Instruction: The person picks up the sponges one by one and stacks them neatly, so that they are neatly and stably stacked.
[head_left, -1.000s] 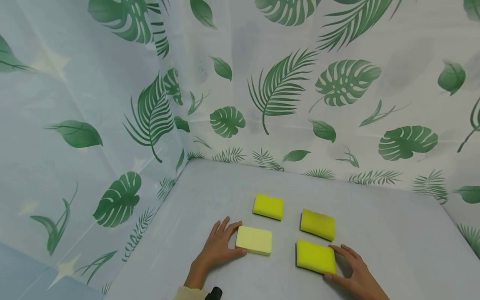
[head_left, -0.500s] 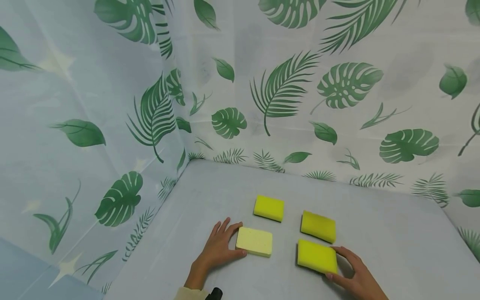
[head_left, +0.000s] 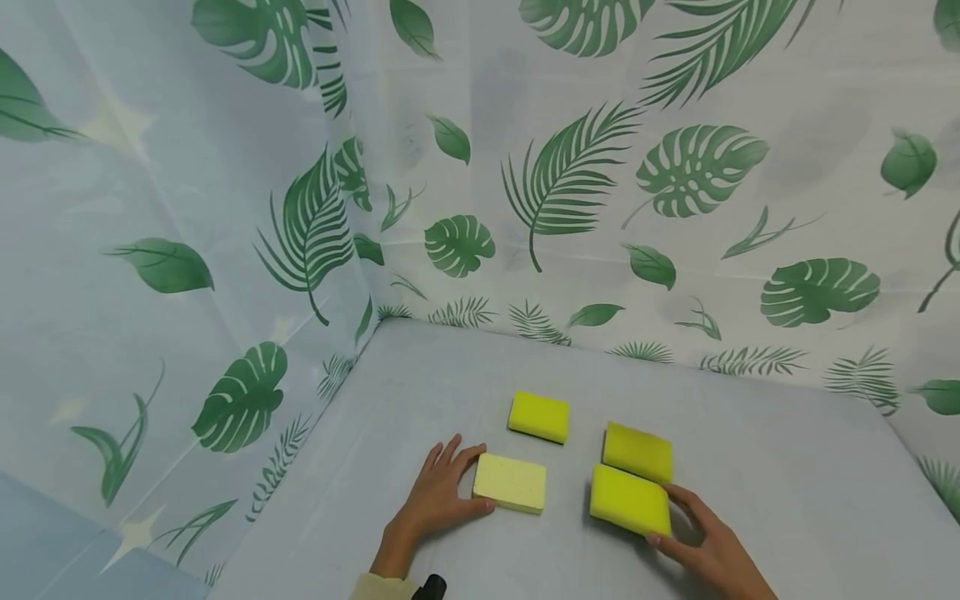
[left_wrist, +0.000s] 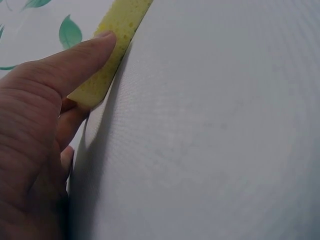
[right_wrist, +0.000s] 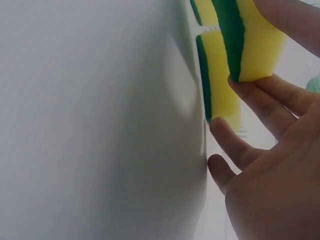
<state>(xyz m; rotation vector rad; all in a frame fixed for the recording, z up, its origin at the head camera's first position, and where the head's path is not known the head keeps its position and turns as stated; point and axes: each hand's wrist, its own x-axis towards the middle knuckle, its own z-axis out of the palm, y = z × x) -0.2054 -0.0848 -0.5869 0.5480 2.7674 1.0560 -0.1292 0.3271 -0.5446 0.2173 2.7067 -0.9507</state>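
My left hand holds a pale yellow sponge by its left end, thumb at the near edge and index finger at the far corner. In the left wrist view the thumb presses the side of this porous pale sponge, which lies on the table. My right hand pinches a bright yellow sponge between thumb and fingers at its right end. The right wrist view shows this sponge's green scouring layer facing down, raised above the table. Behind it lies another bright yellow sponge, which it overlaps in the head view.
A further bright yellow sponge lies farther back, beyond the pale one. The table has a pale grey-white cover. Leaf-printed curtains rise along its back and left sides.
My right hand has lifted the near bright yellow sponge and carried it slightly away from me, toward the sponge behind it. The left hand and the pale sponge have stayed in place.
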